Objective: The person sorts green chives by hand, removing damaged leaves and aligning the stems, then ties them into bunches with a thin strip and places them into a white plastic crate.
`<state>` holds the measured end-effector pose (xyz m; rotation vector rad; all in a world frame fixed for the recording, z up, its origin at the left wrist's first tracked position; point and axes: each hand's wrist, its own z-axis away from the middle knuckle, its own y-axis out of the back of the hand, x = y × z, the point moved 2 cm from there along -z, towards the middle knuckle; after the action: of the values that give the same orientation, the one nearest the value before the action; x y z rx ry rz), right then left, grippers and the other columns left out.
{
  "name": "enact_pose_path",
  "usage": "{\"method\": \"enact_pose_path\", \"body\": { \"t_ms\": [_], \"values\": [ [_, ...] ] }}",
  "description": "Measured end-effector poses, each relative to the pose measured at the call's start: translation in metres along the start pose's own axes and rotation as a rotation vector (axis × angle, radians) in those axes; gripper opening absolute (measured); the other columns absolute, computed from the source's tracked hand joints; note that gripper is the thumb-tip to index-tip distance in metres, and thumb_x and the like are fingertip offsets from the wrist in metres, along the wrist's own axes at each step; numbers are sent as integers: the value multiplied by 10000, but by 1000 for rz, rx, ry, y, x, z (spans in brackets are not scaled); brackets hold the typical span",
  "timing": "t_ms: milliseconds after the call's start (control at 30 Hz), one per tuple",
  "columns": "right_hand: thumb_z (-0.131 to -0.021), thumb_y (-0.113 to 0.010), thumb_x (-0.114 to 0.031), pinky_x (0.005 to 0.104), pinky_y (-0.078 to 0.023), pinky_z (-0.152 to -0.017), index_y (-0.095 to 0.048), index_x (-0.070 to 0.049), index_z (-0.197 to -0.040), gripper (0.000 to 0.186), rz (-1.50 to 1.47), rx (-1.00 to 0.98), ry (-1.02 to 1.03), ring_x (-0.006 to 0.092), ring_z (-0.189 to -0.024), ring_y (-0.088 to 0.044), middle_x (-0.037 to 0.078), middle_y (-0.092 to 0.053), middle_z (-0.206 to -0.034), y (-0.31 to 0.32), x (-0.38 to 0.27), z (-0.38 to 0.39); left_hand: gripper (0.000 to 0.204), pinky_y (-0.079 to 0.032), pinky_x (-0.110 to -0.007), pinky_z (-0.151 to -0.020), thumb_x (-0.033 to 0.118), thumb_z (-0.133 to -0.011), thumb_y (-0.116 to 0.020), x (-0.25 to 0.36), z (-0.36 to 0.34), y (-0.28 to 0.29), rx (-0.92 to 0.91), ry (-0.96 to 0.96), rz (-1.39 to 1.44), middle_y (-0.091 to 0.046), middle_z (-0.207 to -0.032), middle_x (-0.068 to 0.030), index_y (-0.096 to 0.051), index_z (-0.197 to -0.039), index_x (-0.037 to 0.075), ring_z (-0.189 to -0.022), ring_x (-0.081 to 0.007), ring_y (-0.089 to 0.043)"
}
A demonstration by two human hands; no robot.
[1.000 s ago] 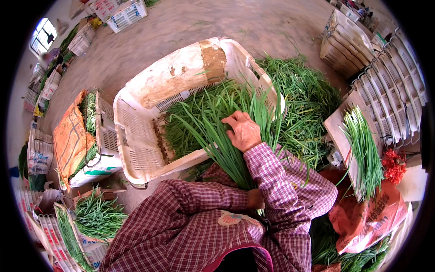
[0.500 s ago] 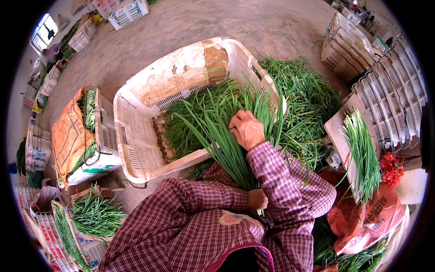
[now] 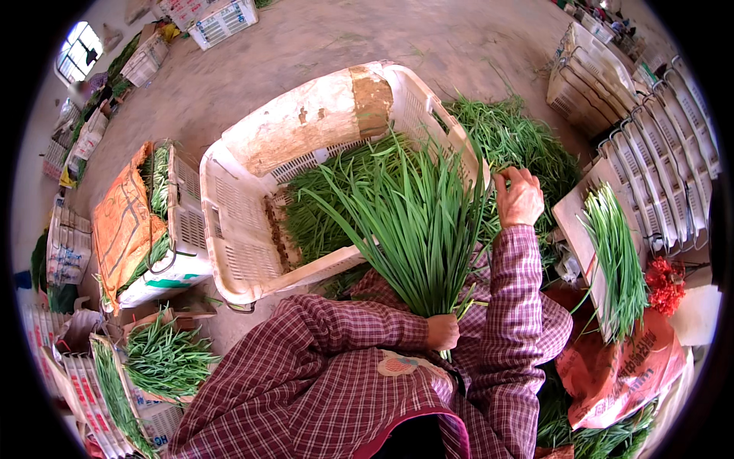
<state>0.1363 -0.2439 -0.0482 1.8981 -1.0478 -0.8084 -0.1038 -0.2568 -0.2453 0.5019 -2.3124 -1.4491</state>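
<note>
My left hand [image 3: 442,333] is closed round the lower ends of a fanned bunch of garlic chives [image 3: 417,237], low in front of me. The long green leaves spread upward over the near rim of a white plastic crate [image 3: 238,218]. More loose chives [image 3: 325,203] lie inside this crate. My right hand [image 3: 520,200] is raised beyond the crate's right side, apart from the bunch. Its fingers are curled together, and whatever they may pinch is hidden. Right behind it, a big heap of loose chives [image 3: 527,145] covers the floor.
At my right, a slanted board [image 3: 569,214] bears a neat chive bundle [image 3: 618,264], beside red ties [image 3: 664,285] and an orange-red bag [image 3: 623,375]. Stacked crates [image 3: 650,168] stand behind. To the left are a cloth-covered crate [image 3: 180,252] and a box of chives [image 3: 164,356].
My right hand has left the chive leaves and swung right, out past the crate's edge. The bunch, still in my left hand, now stands more upright and fans wider.
</note>
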Motion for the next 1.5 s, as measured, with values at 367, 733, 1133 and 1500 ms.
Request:
{"method": "enact_pose_path", "body": {
  "t_ms": [367, 733, 1133, 1500],
  "values": [
    [-791, -745, -248, 357, -535, -632, -694, -126, -856, 147, -604, -391, 237, 248, -696, -668, 54, -686, -798, -14, -143, 77, 114, -453, -367, -654, 252, -720, -643, 8, -15, 10, -313, 45, 18, -582, -590, 1, -649, -645, 167, -658, -189, -596],
    [-825, -677, -161, 448, -503, -644, -603, -50, -881, 144, -625, -428, 176, 358, -729, -639, 144, -662, -835, -32, -147, 86, 117, -478, -400, -725, 222, -793, -608, 11, -31, 5, -156, 49, 90, -613, -661, -13, -662, -743, 132, -740, -190, -631],
    [-983, -535, -184, 244, -447, -502, -560, -83, -906, 130, -1232, 157, -349, 91, -576, -486, 19, -581, -737, 3, -30, 21, 145, -506, -437, -802, 189, -873, -570, -2, -23, 46, -35, 81, 110, -646, -738, -29, -677, -850, 94, -830, -191, -669],
    [-962, -619, -263, 175, -352, -563, -692, -49, -944, 227, -1237, 162, -346, 20, -619, -459, -65, -582, -722, 80, 130, 64, 197, -523, -390, -792, 107, -764, -647, -137, -62, 465, 859, 14, 969, -611, -821, -62, -532, -921, 76, -770, -197, -599]
  ]
}}
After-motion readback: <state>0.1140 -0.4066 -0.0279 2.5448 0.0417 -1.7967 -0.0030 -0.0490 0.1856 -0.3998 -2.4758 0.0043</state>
